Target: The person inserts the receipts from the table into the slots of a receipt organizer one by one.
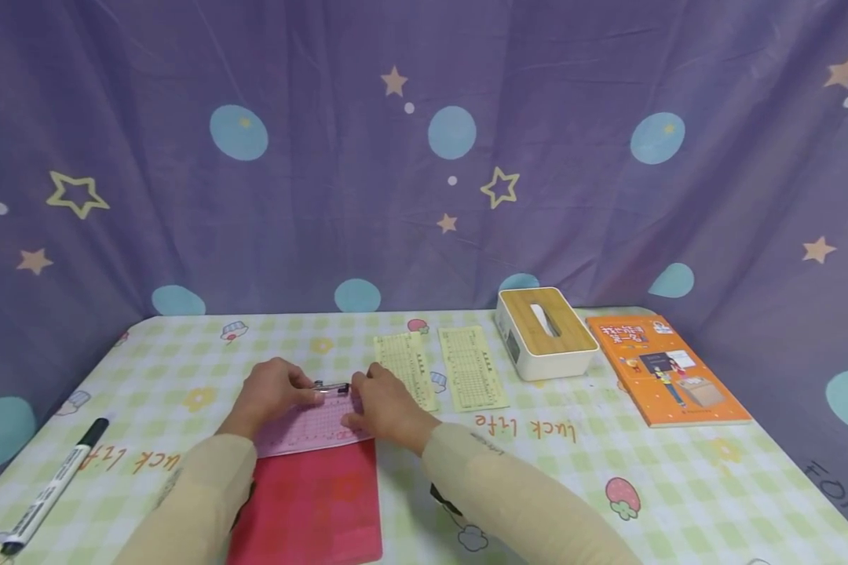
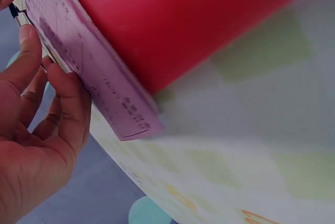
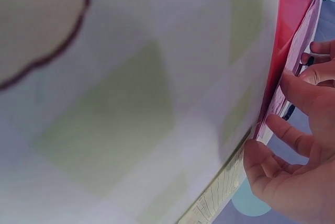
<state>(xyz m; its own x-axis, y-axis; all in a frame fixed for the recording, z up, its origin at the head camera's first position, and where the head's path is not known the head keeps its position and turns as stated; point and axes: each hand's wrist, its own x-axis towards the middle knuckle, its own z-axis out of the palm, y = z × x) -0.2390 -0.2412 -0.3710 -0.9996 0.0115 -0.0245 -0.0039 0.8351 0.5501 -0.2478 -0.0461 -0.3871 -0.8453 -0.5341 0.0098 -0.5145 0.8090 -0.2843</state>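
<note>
A red clipboard (image 1: 314,502) lies on the table with a metal clip (image 1: 332,388) at its far end. A pink printed slip (image 1: 304,428) covers its upper part and reaches past its left edge. My left hand (image 1: 272,392) pinches the slip's far edge beside the clip, thumb on top. In the left wrist view, the left fingers (image 2: 68,85) bend against the edge of the pink paper. My right hand (image 1: 389,408) grips the slip's right side near the clip. Its fingers (image 3: 296,90) curl at the board's edge in the right wrist view.
Two yellow printed slips (image 1: 473,369) lie right of the hands. Behind them stands a white tissue box (image 1: 551,365) with a wooden lid. An orange book (image 1: 667,373) is at far right, a marker (image 1: 56,486) at far left. A purple curtain (image 1: 424,196) hangs behind the table.
</note>
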